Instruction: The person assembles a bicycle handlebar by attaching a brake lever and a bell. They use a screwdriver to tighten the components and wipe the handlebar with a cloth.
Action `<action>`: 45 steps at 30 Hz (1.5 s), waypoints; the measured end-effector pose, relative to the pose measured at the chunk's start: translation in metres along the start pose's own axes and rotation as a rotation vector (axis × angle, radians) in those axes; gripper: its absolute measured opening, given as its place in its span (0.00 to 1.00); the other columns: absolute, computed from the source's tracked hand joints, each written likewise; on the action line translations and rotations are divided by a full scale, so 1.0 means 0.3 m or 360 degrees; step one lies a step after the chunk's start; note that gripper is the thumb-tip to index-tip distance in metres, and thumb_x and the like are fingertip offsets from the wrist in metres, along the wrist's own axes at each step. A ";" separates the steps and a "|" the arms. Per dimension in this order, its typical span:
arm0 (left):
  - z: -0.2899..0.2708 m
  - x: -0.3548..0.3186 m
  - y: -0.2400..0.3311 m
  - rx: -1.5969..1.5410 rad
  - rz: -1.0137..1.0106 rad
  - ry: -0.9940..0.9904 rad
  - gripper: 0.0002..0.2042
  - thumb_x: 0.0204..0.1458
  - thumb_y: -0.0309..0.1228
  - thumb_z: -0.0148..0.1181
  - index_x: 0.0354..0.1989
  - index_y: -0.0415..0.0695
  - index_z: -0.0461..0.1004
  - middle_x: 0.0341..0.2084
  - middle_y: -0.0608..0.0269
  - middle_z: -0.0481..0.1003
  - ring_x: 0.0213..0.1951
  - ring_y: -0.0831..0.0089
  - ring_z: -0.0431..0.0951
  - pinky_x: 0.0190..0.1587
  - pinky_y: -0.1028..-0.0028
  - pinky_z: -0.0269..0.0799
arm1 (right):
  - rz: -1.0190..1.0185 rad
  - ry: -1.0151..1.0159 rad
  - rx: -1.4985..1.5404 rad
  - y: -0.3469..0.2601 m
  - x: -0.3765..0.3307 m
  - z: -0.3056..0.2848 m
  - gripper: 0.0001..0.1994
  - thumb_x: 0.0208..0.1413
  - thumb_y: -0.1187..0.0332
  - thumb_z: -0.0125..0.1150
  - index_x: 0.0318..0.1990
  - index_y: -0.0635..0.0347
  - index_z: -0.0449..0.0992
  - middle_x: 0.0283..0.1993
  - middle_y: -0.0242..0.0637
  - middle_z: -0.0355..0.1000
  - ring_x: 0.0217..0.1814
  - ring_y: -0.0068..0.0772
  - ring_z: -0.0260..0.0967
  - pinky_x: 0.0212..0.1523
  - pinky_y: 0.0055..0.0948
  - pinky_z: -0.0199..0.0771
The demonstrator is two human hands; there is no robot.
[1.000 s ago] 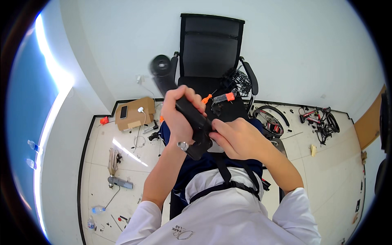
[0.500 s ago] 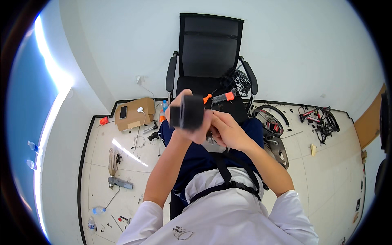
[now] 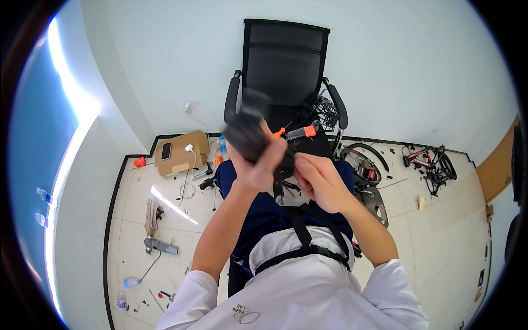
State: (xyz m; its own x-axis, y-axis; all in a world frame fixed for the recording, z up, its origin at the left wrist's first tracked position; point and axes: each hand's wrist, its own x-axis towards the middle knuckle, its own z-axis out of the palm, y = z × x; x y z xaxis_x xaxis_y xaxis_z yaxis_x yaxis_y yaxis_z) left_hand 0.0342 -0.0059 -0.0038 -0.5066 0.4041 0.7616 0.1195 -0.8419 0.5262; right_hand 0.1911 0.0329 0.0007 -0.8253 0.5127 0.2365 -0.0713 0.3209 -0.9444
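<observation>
1. Head view, clock taken from the hands: left hand (image 3: 258, 170) clamped round black part (image 3: 247, 135), thumb toward the right hand; part blurred, so exact shape can't be made out
2. Black part is held up over the lap, in front of the chair seat, its bulk at about 11 o'clock of the left wrist; narrow dark piece (image 3: 279, 190) at 6 o'clock, can't tell if it belongs to the same part
3. Right hand (image 3: 324, 181) just to the 3 o'clock side of the left, hands apart, fingers curled, thumb and forefinger drawn in near the black part; can't tell whether they grip anything
4. 12 o'clock: black office chair (image 3: 283, 60); on its seat, orange-handled screwdriver (image 3: 279, 132), partly hidden
5. 1 o'clock, also on seat: orange and black tool (image 3: 302, 131), black mesh-like piece (image 3: 324, 113) beyond it
6. 3 o'clock, floor: wheel (image 3: 366, 165), farther out red and black bike parts (image 3: 432, 165)
7. 9 o'clock, floor: cardboard (image 3: 184, 140) with phone (image 3: 166, 151) and white plug (image 3: 190, 147) on it
8. 8 o'clock, floor: grey metal part (image 3: 162, 246), plastic bottle (image 3: 132, 282) farther out
</observation>
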 end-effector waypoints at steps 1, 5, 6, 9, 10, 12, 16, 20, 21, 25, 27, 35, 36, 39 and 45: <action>-0.005 0.009 0.004 -0.0246 -0.0270 0.0042 0.09 0.43 0.31 0.58 0.20 0.39 0.68 0.14 0.68 0.62 0.16 0.77 0.63 0.20 0.77 0.60 | -0.0204 0.0045 -0.0367 -0.001 -0.003 -0.014 0.15 0.65 0.65 0.45 0.26 0.62 0.63 0.14 0.34 0.56 0.10 0.26 0.50 0.14 0.31 0.51; 0.005 0.053 0.047 -0.0789 -0.1432 0.0119 0.16 0.53 0.39 0.47 0.17 0.45 0.59 0.14 0.65 0.59 0.17 0.74 0.60 0.21 0.74 0.60 | -0.0578 -0.0053 -0.0819 -0.033 -0.049 -0.045 0.10 0.56 0.72 0.51 0.24 0.65 0.66 0.14 0.42 0.59 0.14 0.46 0.61 0.19 0.35 0.60; -0.007 0.051 0.020 -0.0873 -0.1589 0.0056 0.17 0.54 0.40 0.47 0.17 0.46 0.59 0.13 0.67 0.58 0.16 0.74 0.59 0.21 0.74 0.59 | -0.0610 -0.0096 -0.0933 -0.048 -0.056 -0.046 0.09 0.51 0.72 0.54 0.21 0.63 0.66 0.13 0.41 0.60 0.15 0.46 0.61 0.18 0.34 0.60; -0.020 0.045 -0.020 -0.1147 -0.1886 -0.0069 0.17 0.55 0.41 0.46 0.17 0.46 0.59 0.13 0.67 0.58 0.16 0.75 0.59 0.20 0.74 0.58 | -0.0771 -0.0204 -0.1168 -0.075 -0.057 -0.035 0.10 0.49 0.72 0.56 0.19 0.60 0.65 0.12 0.39 0.59 0.13 0.44 0.60 0.16 0.35 0.59; -0.016 0.042 -0.023 -0.1212 -0.1966 -0.0087 0.17 0.55 0.42 0.47 0.17 0.47 0.59 0.13 0.68 0.58 0.16 0.75 0.59 0.20 0.74 0.58 | -0.0835 -0.0207 -0.1221 -0.080 -0.052 -0.029 0.12 0.48 0.71 0.58 0.18 0.59 0.63 0.11 0.37 0.58 0.13 0.43 0.59 0.15 0.36 0.58; -0.016 0.038 -0.037 -0.1325 -0.2071 -0.0235 0.17 0.55 0.42 0.47 0.18 0.47 0.58 0.13 0.68 0.58 0.16 0.75 0.58 0.20 0.74 0.58 | -0.0829 -0.0234 -0.1303 -0.083 -0.043 -0.029 0.12 0.49 0.70 0.59 0.18 0.59 0.63 0.11 0.37 0.58 0.13 0.43 0.59 0.15 0.36 0.59; 0.006 0.032 -0.028 -0.1277 -0.2214 -0.0265 0.18 0.54 0.43 0.48 0.17 0.47 0.58 0.13 0.68 0.57 0.16 0.75 0.58 0.20 0.74 0.58 | -0.0792 -0.0258 -0.1343 -0.090 -0.021 -0.031 0.13 0.50 0.69 0.59 0.18 0.59 0.64 0.11 0.39 0.58 0.13 0.44 0.59 0.15 0.37 0.60; 0.016 0.026 -0.028 -0.1188 -0.2217 -0.0259 0.18 0.54 0.43 0.48 0.16 0.46 0.58 0.13 0.67 0.59 0.15 0.74 0.59 0.20 0.74 0.60 | -0.0694 -0.0355 -0.1333 -0.078 -0.015 -0.029 0.14 0.52 0.68 0.57 0.18 0.60 0.65 0.11 0.41 0.59 0.14 0.47 0.60 0.17 0.39 0.61; 0.016 0.026 -0.029 -0.1161 -0.2204 -0.0259 0.18 0.54 0.43 0.48 0.16 0.46 0.58 0.12 0.67 0.59 0.15 0.74 0.59 0.20 0.74 0.60 | -0.0660 -0.0377 -0.1318 -0.082 -0.014 -0.029 0.14 0.52 0.68 0.57 0.17 0.61 0.65 0.12 0.42 0.59 0.14 0.48 0.61 0.18 0.40 0.62; 0.015 0.026 -0.034 -0.1025 -0.2134 -0.0210 0.18 0.54 0.42 0.48 0.16 0.46 0.60 0.12 0.66 0.60 0.15 0.74 0.61 0.19 0.74 0.61 | -0.0531 -0.0437 -0.1293 -0.098 -0.016 -0.033 0.15 0.54 0.67 0.55 0.17 0.61 0.66 0.12 0.43 0.60 0.15 0.50 0.62 0.20 0.41 0.63; 0.015 0.030 -0.029 -0.0983 -0.2114 -0.0196 0.17 0.54 0.42 0.48 0.16 0.46 0.61 0.12 0.66 0.61 0.15 0.75 0.61 0.18 0.75 0.61 | -0.0476 -0.0481 -0.1275 -0.098 -0.014 -0.039 0.15 0.55 0.67 0.55 0.18 0.61 0.66 0.12 0.44 0.61 0.15 0.50 0.62 0.20 0.42 0.64; 0.004 0.033 -0.032 -0.0990 -0.1985 -0.0016 0.16 0.49 0.41 0.54 0.15 0.47 0.62 0.12 0.67 0.62 0.15 0.74 0.62 0.19 0.73 0.60 | -0.0555 -0.0348 -0.1315 -0.067 -0.007 -0.032 0.14 0.56 0.66 0.54 0.20 0.61 0.67 0.12 0.44 0.61 0.15 0.50 0.62 0.20 0.42 0.64; 0.000 0.031 -0.039 -0.1079 -0.2022 -0.0014 0.16 0.50 0.41 0.53 0.15 0.48 0.61 0.12 0.67 0.62 0.15 0.74 0.61 0.19 0.73 0.60 | -0.0559 -0.0331 -0.1320 -0.063 -0.006 -0.029 0.14 0.56 0.66 0.54 0.20 0.61 0.66 0.12 0.43 0.61 0.15 0.50 0.62 0.20 0.42 0.64; 0.001 0.027 -0.044 -0.1194 -0.2116 -0.0013 0.17 0.54 0.43 0.49 0.17 0.48 0.58 0.13 0.70 0.57 0.16 0.76 0.57 0.19 0.75 0.57 | -0.0585 -0.0356 -0.1407 -0.069 -0.001 -0.029 0.15 0.56 0.66 0.54 0.20 0.61 0.66 0.13 0.43 0.61 0.15 0.49 0.62 0.20 0.41 0.65; 0.038 0.011 -0.041 -0.1012 -0.2165 0.0011 0.17 0.53 0.41 0.49 0.17 0.46 0.57 0.13 0.65 0.59 0.17 0.72 0.58 0.23 0.74 0.60 | -0.0563 -0.0447 -0.1300 -0.090 0.027 -0.067 0.16 0.56 0.65 0.55 0.19 0.61 0.65 0.13 0.41 0.62 0.15 0.47 0.63 0.20 0.39 0.65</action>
State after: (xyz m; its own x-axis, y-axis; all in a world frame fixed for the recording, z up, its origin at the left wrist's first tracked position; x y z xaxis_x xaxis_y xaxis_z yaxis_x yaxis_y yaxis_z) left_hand 0.0408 0.0098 -0.0034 0.0733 0.9839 -0.1632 -0.8126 0.1538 0.5622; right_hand 0.1975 0.0444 0.0326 -0.9436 0.1010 0.3154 -0.0165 0.9369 -0.3493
